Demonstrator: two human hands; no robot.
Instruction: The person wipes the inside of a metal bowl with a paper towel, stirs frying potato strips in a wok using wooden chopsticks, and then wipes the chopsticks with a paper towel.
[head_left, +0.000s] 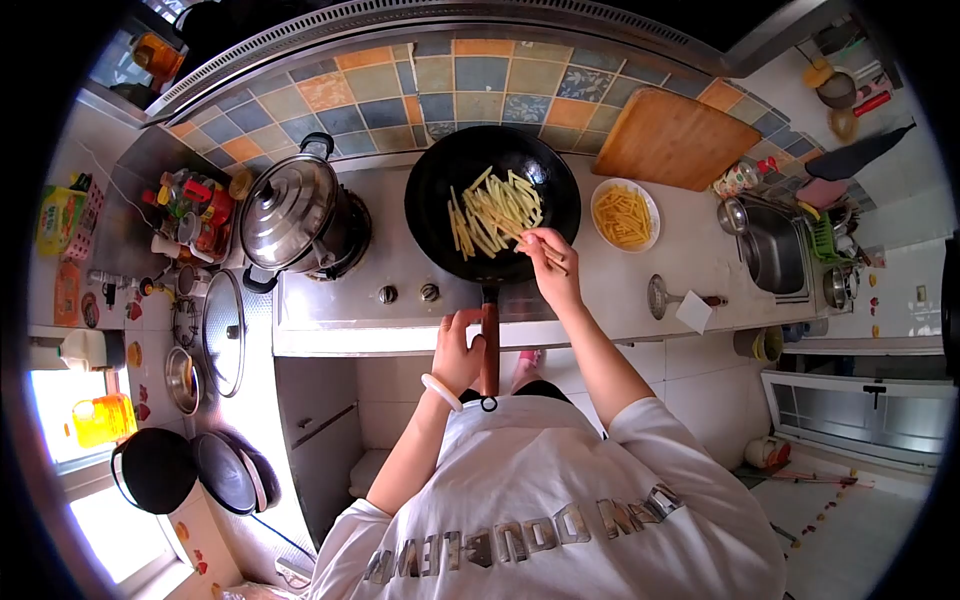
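Note:
A black wok (425, 215) with a brown wooden handle (490, 350) sits on the stove. Pale potato strips (500, 212) lie heaped in it. My right hand (550, 262) is closed around wooden chopsticks (558, 264), above the wok's lower right rim; their tips reach in among the strips. My left hand (460, 350), with a white bangle on the wrist, rests at the counter's front edge just left of the handle. Its thumb and fingers are apart and it is not wrapped round the handle; whether the thumb touches it is unclear.
Right of the wok stands a white bowl of yellow fries (626, 216). A skimmer (660, 297) lies on the counter, and a wooden cutting board (675, 138) leans on the tiles. A lidded steel pot (290, 212) occupies the left burner. The sink (775, 255) is far right.

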